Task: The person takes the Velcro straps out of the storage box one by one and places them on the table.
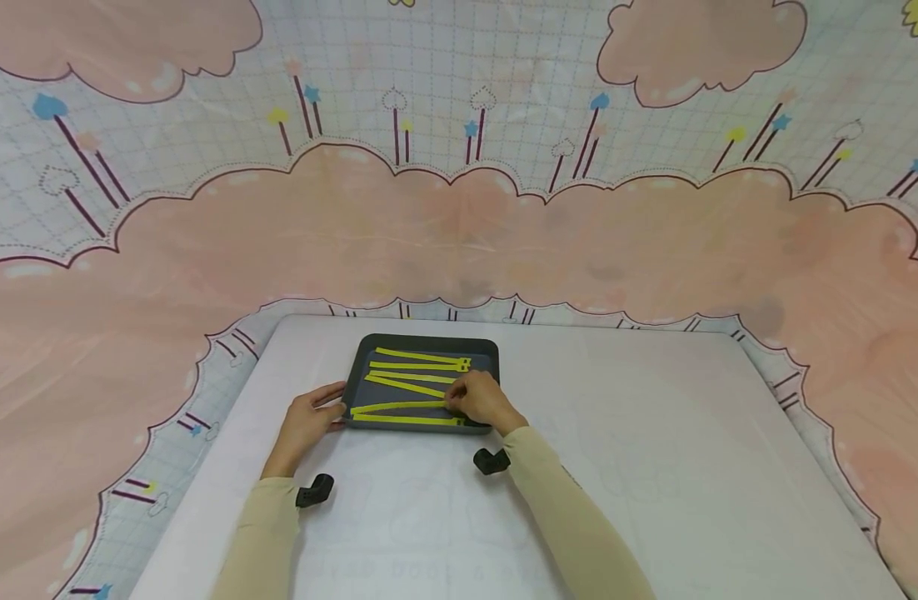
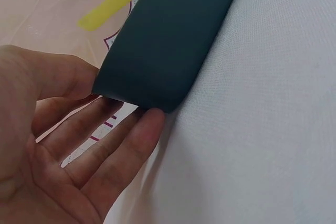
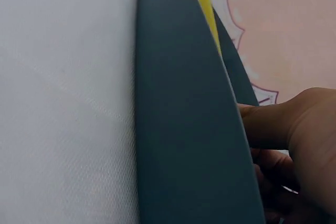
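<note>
A shallow dark grey tray (image 1: 429, 342) lies on the white table, with several flat yellow strips (image 1: 410, 365) spread across it. Wider ends with dark holes show on the right of some strips. My left hand (image 1: 306, 421) is at the tray's left end, its fingers fairly straight; in the left wrist view the thumb and fingertips (image 2: 154, 121) meet the tray's corner. Over the right part of the tray, my right hand (image 1: 483, 398) pinches the right end of a yellow strip (image 1: 399, 407) near the front. The tray wall (image 3: 189, 108) hides those fingertips in the right wrist view.
The white table (image 1: 654, 433) extends well to the right of the tray and in front of it. Dark wrist cameras (image 1: 315, 491) stick out from both sleeves. Behind and around the table hangs a cloth (image 1: 459, 233) patterned with clouds.
</note>
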Tool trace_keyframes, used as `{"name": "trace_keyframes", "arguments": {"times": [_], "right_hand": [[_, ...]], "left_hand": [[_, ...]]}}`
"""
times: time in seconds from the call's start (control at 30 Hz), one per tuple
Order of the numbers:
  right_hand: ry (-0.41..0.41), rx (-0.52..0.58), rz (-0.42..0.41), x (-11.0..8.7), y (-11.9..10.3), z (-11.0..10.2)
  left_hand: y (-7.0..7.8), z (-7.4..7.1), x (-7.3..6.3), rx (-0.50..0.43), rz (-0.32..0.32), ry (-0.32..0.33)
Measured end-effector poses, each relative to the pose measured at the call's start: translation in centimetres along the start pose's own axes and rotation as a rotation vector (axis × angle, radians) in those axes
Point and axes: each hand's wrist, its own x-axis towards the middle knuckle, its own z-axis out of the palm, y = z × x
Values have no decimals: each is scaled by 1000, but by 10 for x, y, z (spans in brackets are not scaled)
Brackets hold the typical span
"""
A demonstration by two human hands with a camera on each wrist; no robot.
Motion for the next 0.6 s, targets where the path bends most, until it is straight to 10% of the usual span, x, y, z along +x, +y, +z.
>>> {"name": "trace_keyframes", "arguments": {"times": [0.6], "right_hand": [[79,90,-71,-11,-2,-7]], "left_hand": [[-1,-1,3,24,10,11]]}}
